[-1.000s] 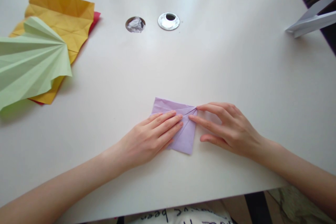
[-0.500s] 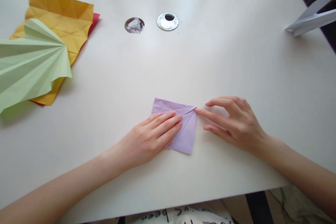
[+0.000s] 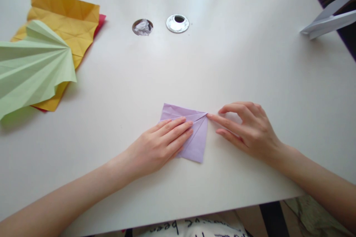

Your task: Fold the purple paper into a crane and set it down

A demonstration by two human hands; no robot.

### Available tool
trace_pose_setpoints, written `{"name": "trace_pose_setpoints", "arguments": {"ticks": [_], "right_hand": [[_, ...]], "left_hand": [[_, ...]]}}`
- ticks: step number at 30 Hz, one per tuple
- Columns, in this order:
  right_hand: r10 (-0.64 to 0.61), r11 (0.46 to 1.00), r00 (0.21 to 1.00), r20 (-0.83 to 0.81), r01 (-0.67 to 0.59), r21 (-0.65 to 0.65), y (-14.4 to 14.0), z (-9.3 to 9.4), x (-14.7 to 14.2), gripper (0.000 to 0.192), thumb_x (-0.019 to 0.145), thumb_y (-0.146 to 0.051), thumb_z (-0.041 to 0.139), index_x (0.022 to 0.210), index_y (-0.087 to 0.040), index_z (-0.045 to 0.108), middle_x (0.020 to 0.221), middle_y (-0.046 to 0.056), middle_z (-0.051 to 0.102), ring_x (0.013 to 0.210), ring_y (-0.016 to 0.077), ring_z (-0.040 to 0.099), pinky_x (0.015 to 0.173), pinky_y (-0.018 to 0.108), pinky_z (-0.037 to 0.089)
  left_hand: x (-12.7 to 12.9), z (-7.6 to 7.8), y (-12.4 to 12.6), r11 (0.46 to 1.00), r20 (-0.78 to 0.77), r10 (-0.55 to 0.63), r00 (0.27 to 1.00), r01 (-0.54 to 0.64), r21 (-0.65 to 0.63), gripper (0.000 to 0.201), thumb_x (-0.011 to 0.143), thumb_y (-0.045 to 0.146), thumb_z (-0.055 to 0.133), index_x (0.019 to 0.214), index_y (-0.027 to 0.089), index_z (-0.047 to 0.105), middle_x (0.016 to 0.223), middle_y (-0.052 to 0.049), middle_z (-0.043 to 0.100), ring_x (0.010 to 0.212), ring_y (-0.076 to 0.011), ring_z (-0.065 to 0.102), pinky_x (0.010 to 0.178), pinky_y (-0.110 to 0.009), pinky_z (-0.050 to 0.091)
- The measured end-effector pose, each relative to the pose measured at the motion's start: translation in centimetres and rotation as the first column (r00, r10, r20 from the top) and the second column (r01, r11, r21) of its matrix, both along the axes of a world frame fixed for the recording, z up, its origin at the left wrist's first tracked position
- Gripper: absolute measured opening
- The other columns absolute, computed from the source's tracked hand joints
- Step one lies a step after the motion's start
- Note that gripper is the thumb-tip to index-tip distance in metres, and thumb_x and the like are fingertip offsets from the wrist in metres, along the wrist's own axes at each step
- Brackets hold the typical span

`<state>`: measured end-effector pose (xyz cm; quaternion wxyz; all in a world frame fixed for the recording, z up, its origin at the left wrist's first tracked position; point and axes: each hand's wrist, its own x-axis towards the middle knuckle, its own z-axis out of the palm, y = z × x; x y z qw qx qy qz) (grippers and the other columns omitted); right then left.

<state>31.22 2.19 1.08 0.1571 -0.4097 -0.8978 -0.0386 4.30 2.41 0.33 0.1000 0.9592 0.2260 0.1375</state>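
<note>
A folded piece of purple paper (image 3: 195,147) lies on the white table, with narrow creased flaps running to its upper right corner. My left hand (image 3: 164,144) rests flat across the paper's left and middle part, fingers stretched out and close together, hiding what is beneath. My right hand (image 3: 249,127) is at the paper's right side. One extended fingertip touches the upper right corner where the folds meet; the other fingers are spread apart and hold nothing.
Pleated light green paper (image 3: 36,66) lies over creased yellow paper (image 3: 63,11), with red paper (image 3: 100,22) showing underneath. A table hole (image 3: 142,27) holds crumpled material beside a round silver grommet (image 3: 175,27). White folded paper (image 3: 330,22) stands at the right edge.
</note>
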Motion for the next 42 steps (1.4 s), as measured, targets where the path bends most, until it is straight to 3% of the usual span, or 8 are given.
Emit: {"name": "trace_pose_setpoints", "arguments": {"ticks": [6,10,13,21,30,32,37,42], "right_hand": [[0.045,0.997,0.997,-0.063,-0.041,0.059,-0.2,0.1,-0.5,0.028,0.084,-0.029,0.056,0.109,-0.018,0.058,0.095,0.009,0.061,0.089,0.0209,0.055,0.076,0.034,0.042],[0.097,0.994,0.995,-0.013,-0.098,-0.046,-0.4,0.0,-1.7,0.045,0.083,-0.042,0.054,0.120,-0.017,0.053,0.116,0.014,0.052,0.107,0.0265,0.048,0.086,0.040,0.041],[0.094,0.993,0.996,0.008,-0.093,-0.076,-0.6,-0.2,-2.1,0.046,0.083,-0.045,0.053,0.121,-0.019,0.054,0.122,0.015,0.047,0.113,0.0287,0.043,0.090,0.042,0.039],[-0.032,0.999,0.999,0.036,0.032,-0.001,-0.9,-0.2,-1.0,0.036,0.085,-0.038,0.054,0.116,-0.021,0.057,0.114,0.012,0.053,0.106,0.0267,0.049,0.084,0.039,0.041],[-0.068,0.997,0.997,-0.020,0.068,0.020,-0.8,0.0,-0.6,0.034,0.084,-0.033,0.055,0.113,-0.015,0.057,0.109,0.015,0.059,0.101,0.0272,0.054,0.082,0.040,0.044],[-0.032,0.999,0.997,-0.071,0.033,0.008,-0.8,0.1,-0.7,0.041,0.084,-0.033,0.055,0.118,-0.010,0.052,0.112,0.016,0.060,0.106,0.0272,0.054,0.087,0.041,0.043],[0.261,0.954,0.965,0.012,-0.255,-0.159,-0.6,0.0,-1.1,0.053,0.088,-0.039,0.049,0.131,-0.010,0.041,0.132,0.012,0.051,0.127,0.0243,0.041,0.103,0.041,0.033],[0.247,0.957,0.968,0.035,-0.238,-0.168,-0.8,-0.2,-1.5,0.049,0.089,-0.038,0.047,0.131,-0.013,0.043,0.135,0.007,0.049,0.128,0.0228,0.040,0.104,0.041,0.032]], "left_hand": [[0.0,0.0,0.0,1.000,0.001,0.003,1.000,-0.003,-0.014,0.037,0.090,0.021,0.046,0.125,0.009,0.048,0.134,-0.009,0.048,0.127,-0.0233,0.042,0.102,-0.038,0.043],[0.0,-0.1,-0.1,1.000,0.008,0.003,1.000,-0.003,-0.017,0.038,0.090,0.021,0.047,0.126,0.009,0.047,0.135,-0.010,0.048,0.127,-0.0232,0.041,0.103,-0.038,0.042],[0.0,-0.1,-0.1,1.000,0.005,0.005,1.000,-0.005,-0.017,0.038,0.090,0.021,0.046,0.126,0.009,0.047,0.135,-0.009,0.047,0.128,-0.0233,0.040,0.103,-0.038,0.042],[0.1,-0.1,-0.1,1.000,0.010,0.006,1.000,-0.006,-0.015,0.036,0.090,0.021,0.045,0.125,0.009,0.048,0.134,-0.009,0.049,0.127,-0.0236,0.042,0.102,-0.038,0.043],[0.0,0.0,-0.1,1.000,0.015,0.012,1.000,-0.012,-0.018,0.036,0.091,0.021,0.044,0.124,0.010,0.048,0.133,-0.009,0.050,0.126,-0.0223,0.042,0.102,-0.037,0.043],[0.1,0.1,-0.1,1.000,0.007,0.013,1.000,-0.013,-0.014,0.035,0.091,0.022,0.043,0.124,0.010,0.049,0.133,-0.008,0.050,0.126,-0.0220,0.043,0.102,-0.037,0.043],[0.1,0.3,0.2,1.000,-0.030,0.011,0.999,-0.010,0.023,0.037,0.093,0.026,0.040,0.126,0.012,0.047,0.136,-0.006,0.047,0.127,-0.0195,0.042,0.102,-0.034,0.042],[-0.5,0.7,-0.5,0.994,-0.148,-0.019,0.989,0.034,0.100,0.043,0.094,0.029,0.036,0.131,0.009,0.041,0.140,-0.007,0.041,0.130,-0.0220,0.037,0.105,-0.035,0.036]]}}
